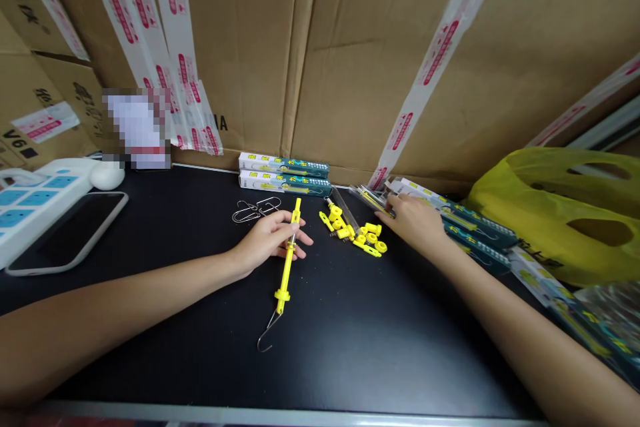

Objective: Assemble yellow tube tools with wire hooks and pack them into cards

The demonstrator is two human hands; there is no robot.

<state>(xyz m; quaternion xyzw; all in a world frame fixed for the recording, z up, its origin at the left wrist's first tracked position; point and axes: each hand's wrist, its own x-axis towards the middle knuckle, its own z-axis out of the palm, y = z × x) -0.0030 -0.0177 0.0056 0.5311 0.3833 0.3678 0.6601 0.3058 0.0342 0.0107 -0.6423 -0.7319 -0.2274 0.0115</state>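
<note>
My left hand (pixel 273 238) is closed round the upper part of a yellow plastic rod (pixel 285 273), which has a collar low down and a bent metal hook (pixel 265 340) hanging from its lower end. My right hand (pixel 413 215) reaches to the back right, its fingertips at a clear bag with thin pieces (pixel 369 199) beside some boxes; whether they grip anything is hard to make out. Between the hands lies a loose pile of small yellow parts (pixel 345 232) with springs and a clear tube (pixel 346 208). Several wire hooks (pixel 256 209) lie behind my left hand.
Two printed boxes (pixel 285 183) are stacked at the back against cardboard (pixel 260 47). More boxes (pixel 480 233) and a yellow plastic bag (pixel 560 207) are on the right. A phone (pixel 67 233) and a white power strip (pixel 30 200) lie on the left of the black table (pixel 350 347).
</note>
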